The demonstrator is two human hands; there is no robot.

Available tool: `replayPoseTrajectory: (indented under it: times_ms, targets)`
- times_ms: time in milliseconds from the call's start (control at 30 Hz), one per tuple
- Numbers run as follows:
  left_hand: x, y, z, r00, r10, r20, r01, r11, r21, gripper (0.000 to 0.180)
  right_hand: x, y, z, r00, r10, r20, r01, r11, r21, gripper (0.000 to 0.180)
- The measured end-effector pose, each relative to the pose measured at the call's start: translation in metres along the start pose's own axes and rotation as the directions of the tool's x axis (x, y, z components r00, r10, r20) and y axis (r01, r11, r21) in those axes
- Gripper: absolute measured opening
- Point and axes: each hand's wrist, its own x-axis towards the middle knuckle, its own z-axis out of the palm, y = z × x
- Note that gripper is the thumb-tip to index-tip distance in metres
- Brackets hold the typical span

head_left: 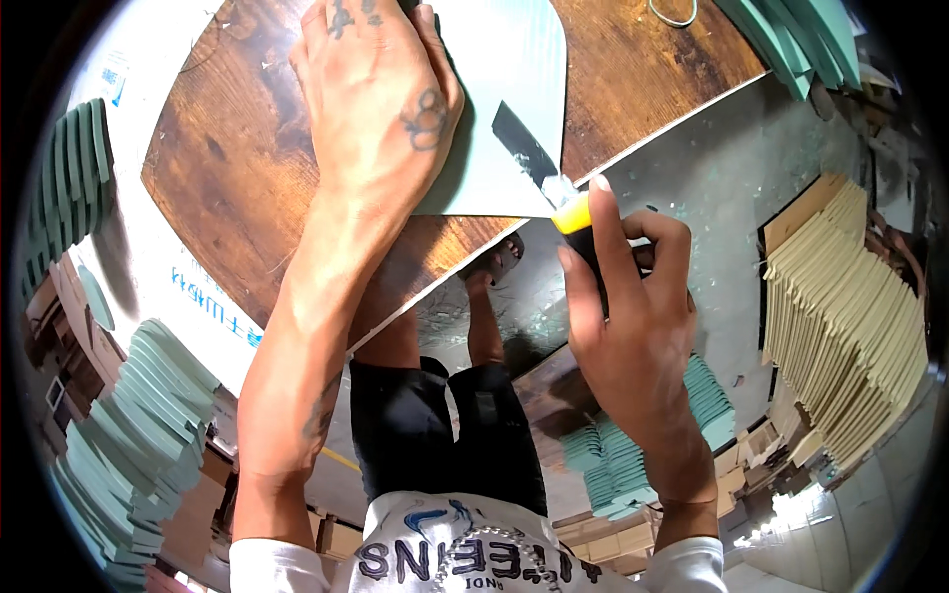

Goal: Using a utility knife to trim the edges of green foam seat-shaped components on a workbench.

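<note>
My left hand (381,84) lies palm down over a pale green sheet piece (504,49) with a rounded side. Its thumb rests on the sheet, and the upper edge of the view cuts off part of the fingers. In my right hand (633,316) is a utility knife (573,217) with a yellow and black handle, my fingers wrapped round it. Its dark blade slants up and left over the sheet's lower right part, near the edge. Whether the blade touches the sheet cannot be told. Under the sheet is a brown wood-grain board (237,168).
Curved green pieces are stacked at left (138,435), far left (69,188) and upper right (791,35). A tall pile of cream sheets (840,316) stands at right. More green pieces (613,465) sit low behind my right forearm. A thin ring (674,12) lies on the board.
</note>
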Motion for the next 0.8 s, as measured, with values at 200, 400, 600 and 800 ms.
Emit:
replayPoseTrajectory:
  times_ms: [200, 400, 600, 800]
  targets:
    - [0.001, 0.003, 0.006, 0.998, 0.014, -0.067, -0.016, 0.999, -0.031, 0.032, 0.05, 0.016, 0.001, 0.999, 0.008, -0.035, -0.008, 1.0, -0.014, 0.041]
    - [0.004, 0.006, 0.0, 0.999, -0.005, -0.037, 0.004, 1.0, -0.026, 0.037, 0.085, 0.026, -0.01, 0.988, -0.121, -0.1, 0.115, 0.991, -0.065, 0.039]
    - [0.025, -0.035, 0.007, 0.975, 0.203, 0.088, -0.158, 0.917, -0.367, 0.043, 0.049, 0.035, -0.005, 0.984, -0.153, -0.095, 0.158, 0.986, 0.046, 0.042]
    - [-0.009, -0.01, 0.002, 0.961, -0.252, 0.115, 0.226, 0.953, 0.2, 0.052, 0.04, 0.031, 0.004, 0.96, -0.189, -0.209, 0.165, 0.978, -0.128, 0.044]
